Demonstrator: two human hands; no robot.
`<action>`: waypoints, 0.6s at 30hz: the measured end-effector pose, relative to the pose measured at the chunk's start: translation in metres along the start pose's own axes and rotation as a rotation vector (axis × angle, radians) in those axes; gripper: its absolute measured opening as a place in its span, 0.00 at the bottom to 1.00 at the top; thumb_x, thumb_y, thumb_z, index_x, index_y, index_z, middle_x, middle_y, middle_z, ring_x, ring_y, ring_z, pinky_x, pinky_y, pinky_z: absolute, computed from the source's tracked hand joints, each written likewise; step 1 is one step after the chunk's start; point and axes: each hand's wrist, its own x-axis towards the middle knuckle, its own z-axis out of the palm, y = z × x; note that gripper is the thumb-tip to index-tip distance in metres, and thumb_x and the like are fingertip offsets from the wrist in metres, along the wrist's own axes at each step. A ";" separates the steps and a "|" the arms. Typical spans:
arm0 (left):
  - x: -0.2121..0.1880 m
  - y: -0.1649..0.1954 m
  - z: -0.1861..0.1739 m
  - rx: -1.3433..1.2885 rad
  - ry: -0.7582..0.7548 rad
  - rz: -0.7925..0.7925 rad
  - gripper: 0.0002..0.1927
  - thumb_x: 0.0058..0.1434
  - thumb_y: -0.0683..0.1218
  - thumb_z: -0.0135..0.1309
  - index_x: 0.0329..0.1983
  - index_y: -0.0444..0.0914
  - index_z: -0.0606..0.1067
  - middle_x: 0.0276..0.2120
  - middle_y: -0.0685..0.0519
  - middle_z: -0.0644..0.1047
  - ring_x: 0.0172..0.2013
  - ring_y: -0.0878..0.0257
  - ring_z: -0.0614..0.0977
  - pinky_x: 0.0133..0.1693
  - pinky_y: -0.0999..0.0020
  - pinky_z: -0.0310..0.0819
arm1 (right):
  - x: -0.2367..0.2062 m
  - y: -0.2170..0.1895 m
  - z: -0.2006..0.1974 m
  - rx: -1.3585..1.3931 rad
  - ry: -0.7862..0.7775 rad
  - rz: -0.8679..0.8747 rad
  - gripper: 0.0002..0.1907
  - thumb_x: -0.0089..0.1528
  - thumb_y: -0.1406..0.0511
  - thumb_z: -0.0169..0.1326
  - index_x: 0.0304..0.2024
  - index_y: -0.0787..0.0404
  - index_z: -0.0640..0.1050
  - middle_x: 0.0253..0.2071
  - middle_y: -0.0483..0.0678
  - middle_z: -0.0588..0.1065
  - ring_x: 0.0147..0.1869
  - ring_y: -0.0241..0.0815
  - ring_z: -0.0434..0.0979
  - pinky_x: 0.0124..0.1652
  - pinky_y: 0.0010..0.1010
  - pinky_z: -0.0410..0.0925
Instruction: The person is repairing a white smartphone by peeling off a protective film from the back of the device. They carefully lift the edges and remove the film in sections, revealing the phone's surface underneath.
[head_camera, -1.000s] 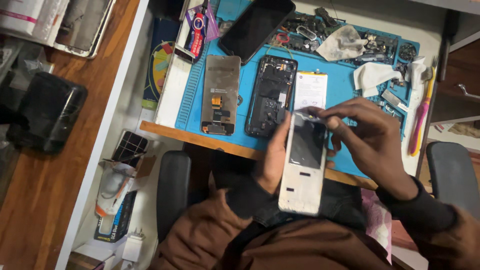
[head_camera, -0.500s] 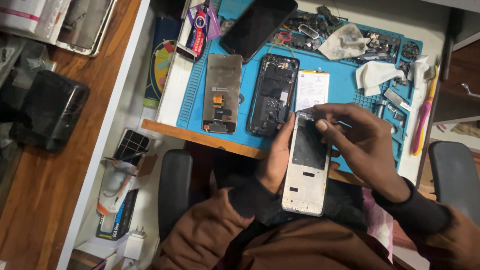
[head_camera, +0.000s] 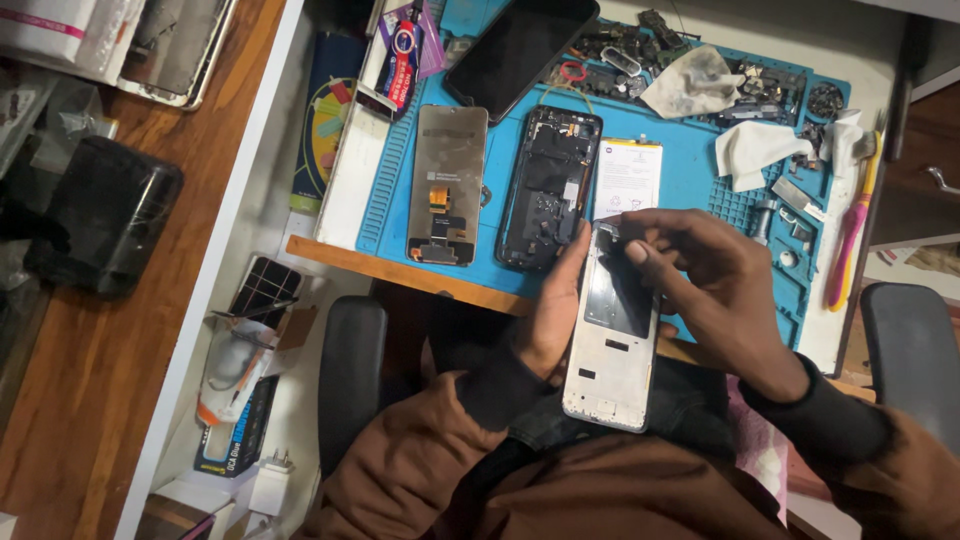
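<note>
Resting above the lap, just off the counter (head_camera: 400, 272) edge, a white phone frame (head_camera: 612, 345) is gripped along its side by the left hand (head_camera: 556, 315), fingers closed on it. The right hand (head_camera: 715, 290) fingers are pinched narrow at its top end. Behind lie an opened phone body (head_camera: 548, 185), a detached screen panel (head_camera: 447, 183) and a blue repair mat (head_camera: 690, 160).

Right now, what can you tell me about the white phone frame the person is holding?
The white phone frame is a long, flat, silver-white shell, apparently plastic or metal, with a dark rectangular opening in its upper half and small cut-outs below. It is held lengthwise above the person's lap, at the near edge of the blue work mat. The left hand grips its left side; the right hand pinches at its top end.
</note>
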 end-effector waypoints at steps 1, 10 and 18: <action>-0.001 0.000 -0.002 0.030 0.027 0.026 0.32 0.85 0.65 0.33 0.70 0.34 0.66 0.57 0.42 0.76 0.53 0.51 0.82 0.54 0.52 0.79 | 0.000 0.000 0.000 -0.009 -0.001 -0.005 0.15 0.65 0.71 0.59 0.55 0.66 0.80 0.43 0.43 0.76 0.42 0.26 0.74 0.39 0.18 0.70; 0.000 0.002 -0.006 0.131 0.205 0.061 0.31 0.81 0.62 0.37 0.71 0.34 0.66 0.61 0.45 0.74 0.60 0.59 0.77 0.61 0.63 0.73 | 0.001 0.003 0.002 0.016 -0.015 -0.029 0.15 0.65 0.71 0.58 0.55 0.67 0.79 0.43 0.44 0.77 0.41 0.26 0.76 0.36 0.18 0.71; -0.002 0.004 0.005 0.075 -0.028 0.068 0.29 0.85 0.61 0.36 0.71 0.33 0.67 0.61 0.42 0.74 0.56 0.54 0.78 0.54 0.55 0.77 | 0.001 0.008 0.001 -0.037 -0.017 -0.063 0.16 0.66 0.70 0.59 0.56 0.66 0.79 0.43 0.45 0.77 0.41 0.27 0.75 0.38 0.18 0.71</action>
